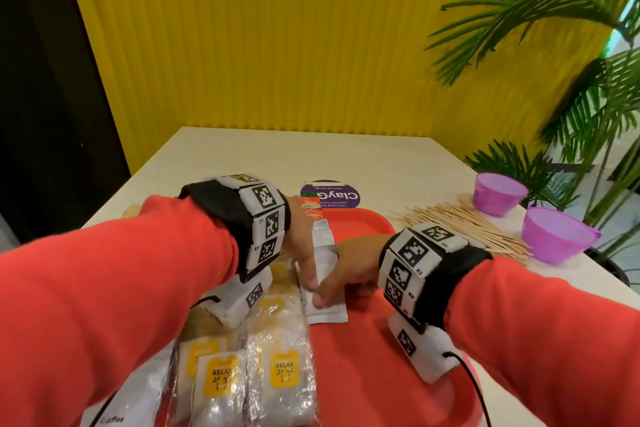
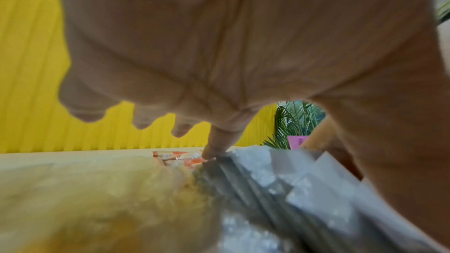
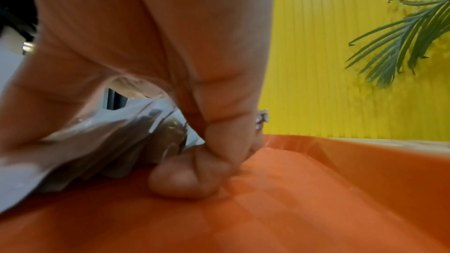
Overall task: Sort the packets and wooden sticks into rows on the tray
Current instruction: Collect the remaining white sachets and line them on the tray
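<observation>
I see the tray [image 1: 374,340] on the worktop [image 1: 346,156] before me. Packets [image 1: 277,357] lie in rows on its left part, one long packet [image 1: 323,274] just right of them. The sticks [image 1: 464,225] lie on the worktop right of the tray, two bowls [image 1: 557,236] beyond them.

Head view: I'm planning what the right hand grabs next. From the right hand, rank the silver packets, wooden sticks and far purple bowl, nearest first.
1. Silver packets: on the tray, under the right hand, touching it.
2. Wooden sticks: on the table, right of the tray.
3. Far purple bowl: beyond the sticks, at the table's right edge.
</observation>
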`<action>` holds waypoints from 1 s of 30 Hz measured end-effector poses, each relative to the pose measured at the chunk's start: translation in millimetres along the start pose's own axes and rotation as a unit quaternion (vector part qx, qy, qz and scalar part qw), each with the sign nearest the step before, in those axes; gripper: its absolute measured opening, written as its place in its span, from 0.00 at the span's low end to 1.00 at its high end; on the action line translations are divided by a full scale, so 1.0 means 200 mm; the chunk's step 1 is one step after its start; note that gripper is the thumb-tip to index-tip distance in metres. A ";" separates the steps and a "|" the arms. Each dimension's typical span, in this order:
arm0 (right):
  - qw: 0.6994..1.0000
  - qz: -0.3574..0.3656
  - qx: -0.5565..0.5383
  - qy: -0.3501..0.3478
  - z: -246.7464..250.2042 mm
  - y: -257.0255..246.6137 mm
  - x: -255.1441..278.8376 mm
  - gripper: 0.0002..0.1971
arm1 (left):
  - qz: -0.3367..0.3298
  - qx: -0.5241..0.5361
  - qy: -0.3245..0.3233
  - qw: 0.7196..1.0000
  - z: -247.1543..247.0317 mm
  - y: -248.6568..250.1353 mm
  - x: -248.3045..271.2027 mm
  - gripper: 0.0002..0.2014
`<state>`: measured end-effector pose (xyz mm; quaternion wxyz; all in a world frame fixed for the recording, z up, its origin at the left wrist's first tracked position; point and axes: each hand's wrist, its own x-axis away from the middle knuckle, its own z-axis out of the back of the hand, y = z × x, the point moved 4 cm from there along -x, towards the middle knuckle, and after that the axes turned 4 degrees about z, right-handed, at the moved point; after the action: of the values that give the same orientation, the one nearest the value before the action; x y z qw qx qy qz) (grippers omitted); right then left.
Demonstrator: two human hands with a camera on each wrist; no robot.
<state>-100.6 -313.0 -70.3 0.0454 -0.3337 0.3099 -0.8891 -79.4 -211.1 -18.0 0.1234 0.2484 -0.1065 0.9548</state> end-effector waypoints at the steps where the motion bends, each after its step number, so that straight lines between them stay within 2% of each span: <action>1: 1.000 0.001 0.012 -0.004 0.00 0.00 0.00 0.15 | -0.003 -0.011 0.004 1.000 -0.01 0.00 0.00 0.47; 4: 0.999 0.003 0.036 -0.023 -0.01 -0.01 0.01 0.21 | -0.011 -0.041 0.030 0.999 -0.04 0.02 0.01 0.50; 8: 0.998 0.011 0.036 -0.043 -0.01 -0.02 0.05 0.17 | -0.041 -0.008 0.066 0.997 -0.08 0.04 0.00 0.53; 11: 0.999 0.011 0.007 -0.049 -0.02 -0.02 0.07 0.12 | -0.025 -0.022 0.055 0.998 -0.09 0.04 0.02 0.54; 13: 0.999 0.006 0.003 -0.052 -0.01 -0.02 0.08 0.14 | -0.023 -0.037 0.047 0.998 -0.07 0.04 0.04 0.56; 14: 0.999 0.001 -0.003 -0.039 0.00 -0.02 0.09 0.14 | -0.022 -0.044 0.041 0.998 -0.07 0.04 0.05 0.58; 16: 0.995 -0.015 -0.090 0.033 0.06 0.00 0.09 0.07 | -0.021 -0.048 0.021 0.998 -0.07 0.01 0.06 0.62; 18: 0.968 -0.032 -0.221 0.113 0.11 0.01 0.11 0.05 | -0.024 -0.044 0.013 0.999 -0.08 0.00 0.06 0.63; 19: 0.949 -0.031 -0.285 0.131 0.12 0.02 0.12 0.10 | -0.026 -0.044 0.013 0.999 -0.09 0.00 0.07 0.62; 21: 0.920 -0.021 -0.370 0.130 0.13 0.02 0.14 0.34 | -0.029 -0.042 0.017 0.999 -0.11 0.02 0.09 0.62; 22: 0.913 -0.016 -0.391 0.116 0.12 0.01 0.16 0.41 | -0.031 -0.042 0.020 0.998 -0.12 0.03 0.09 0.62; 23: 0.905 -0.010 -0.415 0.098 0.10 -0.01 0.18 0.43 | -0.031 -0.042 0.022 0.998 -0.13 0.03 0.09 0.62; 25: 0.894 -0.008 -0.441 0.079 0.04 -0.04 0.22 0.42 | -0.032 -0.036 0.024 0.999 -0.14 0.05 0.10 0.62; 30: 0.899 0.001 -0.433 0.073 -0.04 -0.10 0.30 0.29 | -0.025 -0.035 0.038 0.998 -0.17 0.07 0.11 0.61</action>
<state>-150.0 -308.8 -29.4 -0.1257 -0.2542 0.6666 -0.6894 -117.2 -211.6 -37.2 0.1599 0.2099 -0.1287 0.9559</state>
